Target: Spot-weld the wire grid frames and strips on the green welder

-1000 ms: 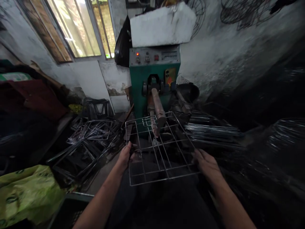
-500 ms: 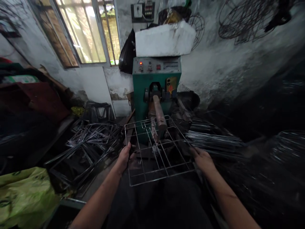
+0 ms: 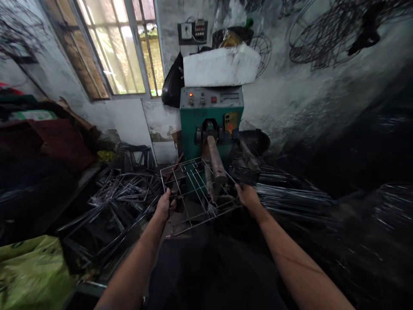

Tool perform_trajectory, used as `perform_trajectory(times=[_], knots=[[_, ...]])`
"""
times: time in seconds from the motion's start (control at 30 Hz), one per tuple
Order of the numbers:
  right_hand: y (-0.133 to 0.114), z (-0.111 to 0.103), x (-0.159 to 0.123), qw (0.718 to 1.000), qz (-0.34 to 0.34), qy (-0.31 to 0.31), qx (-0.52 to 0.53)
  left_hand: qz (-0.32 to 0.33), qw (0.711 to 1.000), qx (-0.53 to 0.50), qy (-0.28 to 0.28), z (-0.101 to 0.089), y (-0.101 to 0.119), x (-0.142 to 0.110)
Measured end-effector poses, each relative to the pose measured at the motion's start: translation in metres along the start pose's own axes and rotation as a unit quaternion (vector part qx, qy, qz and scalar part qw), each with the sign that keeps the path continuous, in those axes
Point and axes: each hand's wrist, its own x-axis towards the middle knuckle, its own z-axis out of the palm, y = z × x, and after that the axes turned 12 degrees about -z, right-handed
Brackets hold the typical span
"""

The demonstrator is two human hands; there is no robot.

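Observation:
A square wire grid (image 3: 193, 189) lies flat between the two horizontal electrode arms (image 3: 215, 160) of a green welding machine (image 3: 211, 118). My left hand (image 3: 164, 206) is closed on the grid's left edge. My right hand (image 3: 247, 196) grips its right edge, close to the lower arm. The grid's far side reaches toward the machine body.
A heap of bent wire frames (image 3: 122, 193) covers the floor at left. Bundles of straight wire rods (image 3: 290, 193) lie at right. A green plastic bag (image 3: 32, 275) sits bottom left. A white foam block (image 3: 219, 66) rests atop the machine. Round wire guards (image 3: 322, 34) hang on the wall.
Both hands have pushed the wire grid forward and to the left, deeper between the machine's arms. The camera view has tilted upward.

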Motion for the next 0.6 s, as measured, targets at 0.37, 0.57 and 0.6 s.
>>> perform_trajectory(times=[0.37,0.57,0.6], knots=[[-0.002,0.013,0.05,0.999,-0.02,-0.011,-0.039,-0.015,1.0,0.003,-0.018,0.005,0.018,0.035],[0.003,0.016,0.062,0.999,-0.031,-0.007,-0.03,-0.011,1.0,-0.007,-0.005,0.013,0.018,0.046],[0.005,0.016,0.062,0.999,-0.03,-0.007,-0.028,-0.011,1.0,-0.008,-0.004,0.014,0.017,0.047]])
